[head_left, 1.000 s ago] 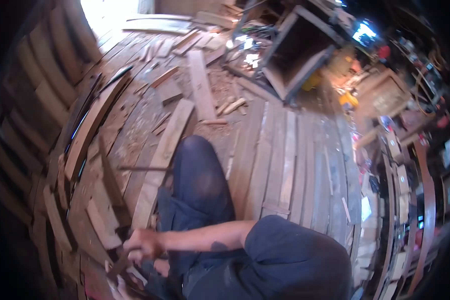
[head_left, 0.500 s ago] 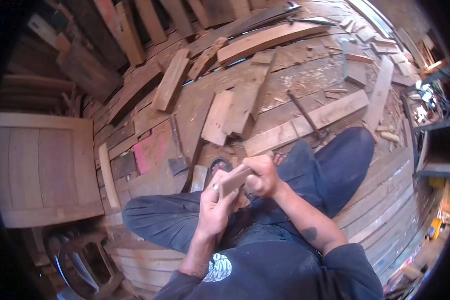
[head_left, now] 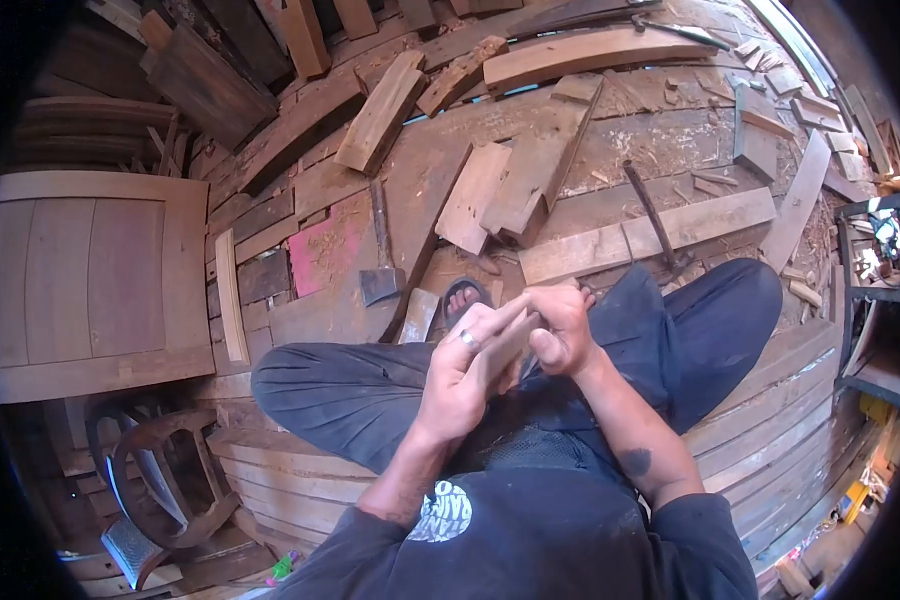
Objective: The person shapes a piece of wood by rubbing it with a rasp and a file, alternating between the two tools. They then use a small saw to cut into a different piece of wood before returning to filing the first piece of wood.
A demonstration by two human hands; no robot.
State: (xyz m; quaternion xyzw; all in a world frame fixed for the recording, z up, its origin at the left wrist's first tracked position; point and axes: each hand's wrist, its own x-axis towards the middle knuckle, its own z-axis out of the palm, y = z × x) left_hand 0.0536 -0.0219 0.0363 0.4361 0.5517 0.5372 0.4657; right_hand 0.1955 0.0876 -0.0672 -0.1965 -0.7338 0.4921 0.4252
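Note:
Above my lap I hold a small flat wooden block (head_left: 503, 350), tilted, with its near edge toward me. My left hand (head_left: 455, 385), with a ring on one finger, is wrapped around the block's left side. At the block's far right end, my right hand (head_left: 565, 335) is closed, its fingers curled over the edge and the thumb bent beside it. The palm side of the right hand is hidden, so anything else inside it cannot be made out.
An axe-like tool (head_left: 381, 280) lies on the floor left of my foot. Ahead are thick timber offcuts (head_left: 540, 180), a long board (head_left: 650, 235) and a long-handled tool (head_left: 655, 215) across it. A panelled wooden door (head_left: 100, 280) is at left, a metal shelf (head_left: 875, 290) at right.
Both hands and the wooden block appear slightly farther right, and the block is tilted more steeply. The whole view has shifted as my head moved. Both hands keep their hold.

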